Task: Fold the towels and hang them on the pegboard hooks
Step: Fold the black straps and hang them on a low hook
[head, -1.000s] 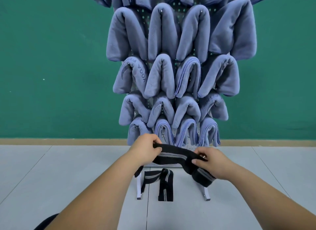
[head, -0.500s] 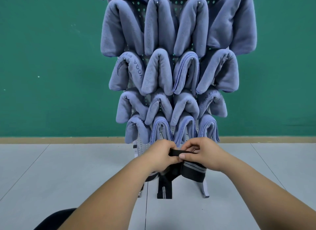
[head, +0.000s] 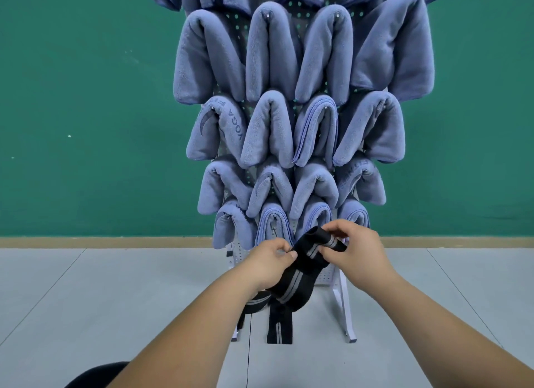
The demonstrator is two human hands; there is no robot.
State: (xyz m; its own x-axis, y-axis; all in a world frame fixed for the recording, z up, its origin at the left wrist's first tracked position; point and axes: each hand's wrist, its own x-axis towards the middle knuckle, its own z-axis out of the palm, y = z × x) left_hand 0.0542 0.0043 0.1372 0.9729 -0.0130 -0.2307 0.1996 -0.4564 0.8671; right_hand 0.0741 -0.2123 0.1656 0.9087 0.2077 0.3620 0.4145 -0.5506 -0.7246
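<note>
Left hand pinches the near edge of a black grey-striped band between thumb and forefinger. Right hand grips the band's folded upper end, fingers curled over it. The band is held in the air just in front of the pegboard's lowest row; its loose ends hang toward the grey floor between the white stand legs. Folded blue towels are draped over hooks in rows up the board. Green wall behind.
</note>
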